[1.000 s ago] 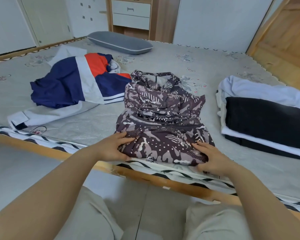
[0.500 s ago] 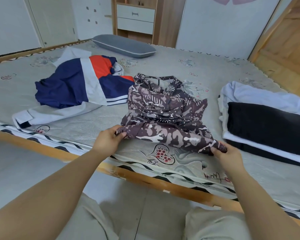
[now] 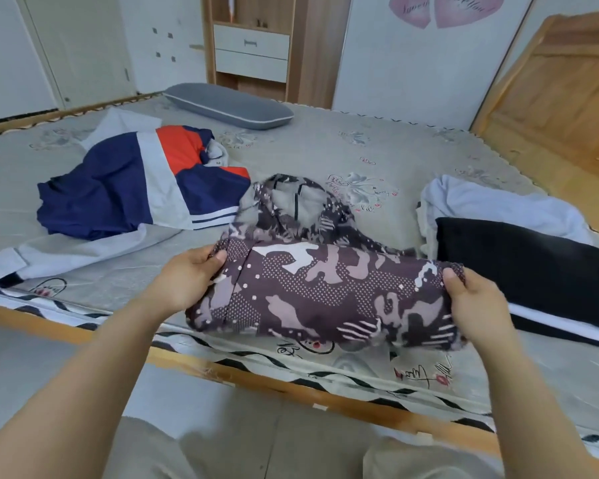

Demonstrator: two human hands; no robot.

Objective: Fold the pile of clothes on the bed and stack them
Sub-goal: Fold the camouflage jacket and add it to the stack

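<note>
2 hands pinch the camouflage garment (image 3: 325, 292): left hand (image 3: 191, 281), right hand (image 3: 471, 299); folded stack (image 3: 519, 267) lies just right.

This is a bedroom in a home. A wide bed (image 3: 377, 150) with a flower-printed mattress cover and a wooden frame fills the view, a grey pillow (image 3: 227, 105) lying at its far edge. Behind it stand a wooden cabinet with white drawers (image 3: 251, 51), white wardrobe doors (image 3: 80, 46), and pink heart wall stickers (image 3: 443, 8).
</note>
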